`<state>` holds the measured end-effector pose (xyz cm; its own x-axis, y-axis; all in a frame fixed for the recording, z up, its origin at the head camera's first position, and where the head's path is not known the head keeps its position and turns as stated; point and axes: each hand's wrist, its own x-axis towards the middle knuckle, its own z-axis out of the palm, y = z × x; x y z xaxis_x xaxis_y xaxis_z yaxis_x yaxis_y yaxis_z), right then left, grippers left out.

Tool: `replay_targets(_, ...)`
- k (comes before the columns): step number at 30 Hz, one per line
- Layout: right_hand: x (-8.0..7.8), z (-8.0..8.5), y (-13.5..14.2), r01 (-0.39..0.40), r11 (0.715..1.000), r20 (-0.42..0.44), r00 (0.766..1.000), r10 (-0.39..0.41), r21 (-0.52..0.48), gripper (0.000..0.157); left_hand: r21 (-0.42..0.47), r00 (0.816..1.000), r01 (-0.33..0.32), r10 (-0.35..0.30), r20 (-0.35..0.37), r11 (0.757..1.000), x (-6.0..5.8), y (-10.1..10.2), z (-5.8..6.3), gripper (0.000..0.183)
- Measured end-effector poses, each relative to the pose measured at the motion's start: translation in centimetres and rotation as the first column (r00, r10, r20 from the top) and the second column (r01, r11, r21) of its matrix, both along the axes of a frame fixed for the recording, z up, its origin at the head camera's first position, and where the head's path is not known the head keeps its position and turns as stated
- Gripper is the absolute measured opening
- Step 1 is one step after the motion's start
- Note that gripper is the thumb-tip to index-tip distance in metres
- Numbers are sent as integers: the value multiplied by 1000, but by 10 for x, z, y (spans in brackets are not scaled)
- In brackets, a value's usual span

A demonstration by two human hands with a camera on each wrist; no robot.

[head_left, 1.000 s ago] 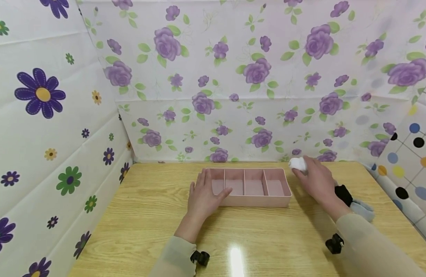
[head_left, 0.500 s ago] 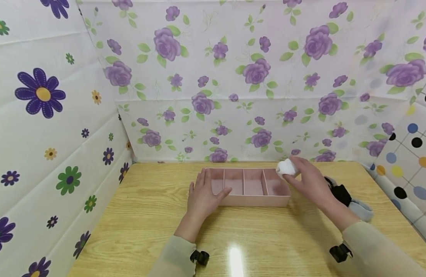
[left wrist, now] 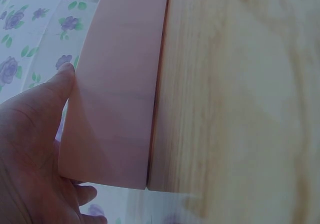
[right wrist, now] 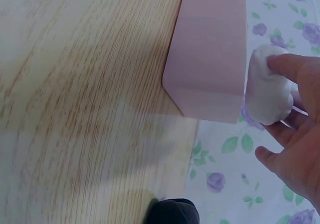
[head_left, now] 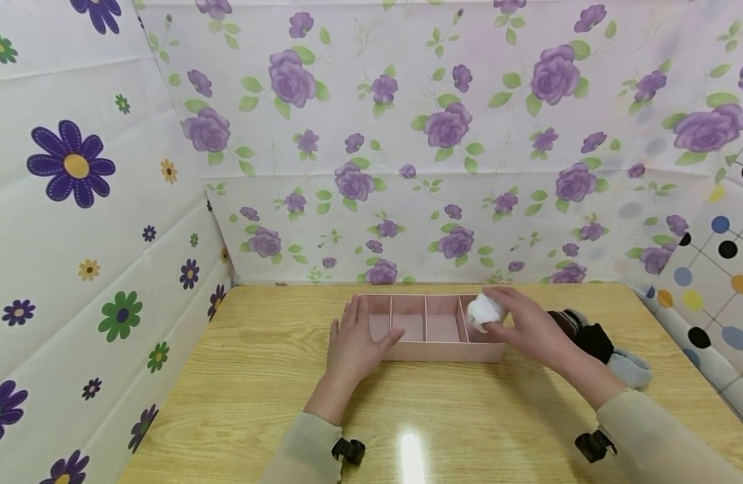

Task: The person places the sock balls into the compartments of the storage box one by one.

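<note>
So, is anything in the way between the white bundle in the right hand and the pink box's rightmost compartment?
Nothing visible is. The right hand holds the white bundle over the rightmost compartment of the pink box, no lid seen; hand and bundle hide part of its inside. The other bundles lie off to the right.

Light beige long sleeves on both arms, the left sleeve [head_left: 305,447] matching the right sleeve [head_left: 652,427], looked plain with slightly wavy hems. A chunky black gadget sat by each wrist, so a left gadget [head_left: 348,450] and a right gadget [head_left: 594,445] (small and blocky, fine details too tiny to make out). Left hand [head_left: 355,341] and right hand [head_left: 531,329] were bare.
</note>
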<state>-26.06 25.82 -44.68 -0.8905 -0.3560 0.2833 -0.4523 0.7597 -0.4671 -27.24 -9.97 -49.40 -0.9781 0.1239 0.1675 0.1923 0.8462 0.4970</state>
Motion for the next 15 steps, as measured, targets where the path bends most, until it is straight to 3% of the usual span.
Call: replay_targets(15, -7, -7, -4, -67, 998, 117, 991, 66, 2, 73, 9, 1000, -2, 2, 18, 1000, 1, 0, 1, 117)
